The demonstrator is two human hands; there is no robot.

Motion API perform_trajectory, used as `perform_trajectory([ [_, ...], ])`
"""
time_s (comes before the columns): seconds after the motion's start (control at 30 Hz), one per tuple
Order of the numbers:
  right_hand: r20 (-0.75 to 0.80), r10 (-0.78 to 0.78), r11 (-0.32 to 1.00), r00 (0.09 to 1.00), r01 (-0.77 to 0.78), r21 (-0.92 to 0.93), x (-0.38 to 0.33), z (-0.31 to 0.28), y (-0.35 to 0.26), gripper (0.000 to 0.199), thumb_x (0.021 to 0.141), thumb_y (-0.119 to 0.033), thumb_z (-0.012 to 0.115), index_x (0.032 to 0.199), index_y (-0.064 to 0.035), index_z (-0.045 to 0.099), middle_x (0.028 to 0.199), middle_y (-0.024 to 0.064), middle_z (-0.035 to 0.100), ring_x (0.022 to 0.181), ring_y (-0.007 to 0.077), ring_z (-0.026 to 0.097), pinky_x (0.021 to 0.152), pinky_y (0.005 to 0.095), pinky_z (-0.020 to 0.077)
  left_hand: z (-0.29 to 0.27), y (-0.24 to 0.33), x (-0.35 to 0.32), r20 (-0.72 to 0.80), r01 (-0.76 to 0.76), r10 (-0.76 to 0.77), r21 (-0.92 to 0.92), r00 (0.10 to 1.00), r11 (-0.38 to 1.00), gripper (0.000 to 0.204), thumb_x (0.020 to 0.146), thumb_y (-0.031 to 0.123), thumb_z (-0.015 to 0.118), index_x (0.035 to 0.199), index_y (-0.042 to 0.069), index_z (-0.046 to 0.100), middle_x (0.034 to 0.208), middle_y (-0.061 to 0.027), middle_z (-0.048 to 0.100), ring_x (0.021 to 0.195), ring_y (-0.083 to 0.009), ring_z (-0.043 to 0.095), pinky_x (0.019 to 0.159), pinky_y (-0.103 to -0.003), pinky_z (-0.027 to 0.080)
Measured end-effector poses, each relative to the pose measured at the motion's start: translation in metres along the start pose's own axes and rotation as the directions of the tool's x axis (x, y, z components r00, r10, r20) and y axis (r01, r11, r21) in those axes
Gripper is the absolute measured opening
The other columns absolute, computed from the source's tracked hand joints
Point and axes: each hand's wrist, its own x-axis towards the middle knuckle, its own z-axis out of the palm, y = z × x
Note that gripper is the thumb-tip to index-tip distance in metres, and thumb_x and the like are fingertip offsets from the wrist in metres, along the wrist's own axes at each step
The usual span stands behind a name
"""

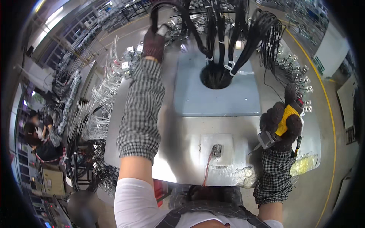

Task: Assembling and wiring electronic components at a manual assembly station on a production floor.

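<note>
My left hand, in a dark glove, reaches to the far left of the metal worktable. Its fingers close by a short whitish piece beside a looping black cable; the grip is partly hidden and blurred. At the table's right side, my right hand, gloved too, wraps round a yellow and black hand tool. A grey nose and a thin tip stick out of this tool toward the left. Between the hands, bundles of black cables rise from a round hole in a grey-blue plate.
White wires with connectors hang along the table's left edge. Metal fixtures line the right edge. A small connector block with a red wire sits near the front, by worn tape. Another person is at far left.
</note>
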Motion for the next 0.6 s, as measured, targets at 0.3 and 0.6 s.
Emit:
perform_trajectory([
  [0.3, -0.09, 0.11, 0.986, 0.99, -0.12, -0.118, 0.008, -0.015, 0.004, 0.073, 0.088, -0.022, 0.062, 0.15, -0.0082, 0.025, 0.079, 0.0082, 0.057, 0.059, 0.0171, 0.056, 0.059, 0.0382, 0.0523, -0.039, 0.051, -0.139, -0.068, -0.02, 0.042, 0.298, 0.997, 0.954, 0.041, 0.087, 0.035, 0.071, 0.106, -0.001, 0.062, 0.09, -0.0068, 0.066, 0.071, -0.0132, 0.06, 0.063, -0.028, 0.05],
  [0.6, -0.159, 0.161, 0.987, 0.974, -0.163, -0.004, 0.005, -0.011, 0.008, 0.078, 0.089, -0.025, 0.065, 0.15, -0.0054, 0.021, 0.086, 0.0128, 0.064, 0.062, 0.0221, 0.062, 0.064, 0.0417, 0.0539, -0.023, 0.114, -0.045, 0.227, 0.117, -0.141, 0.116, 0.964, 0.986, 0.05, 0.086, 0.041, 0.069, 0.112, -0.002, 0.062, 0.094, -0.0089, 0.063, 0.074, -0.0166, 0.062, 0.066, -0.03, 0.051],
])
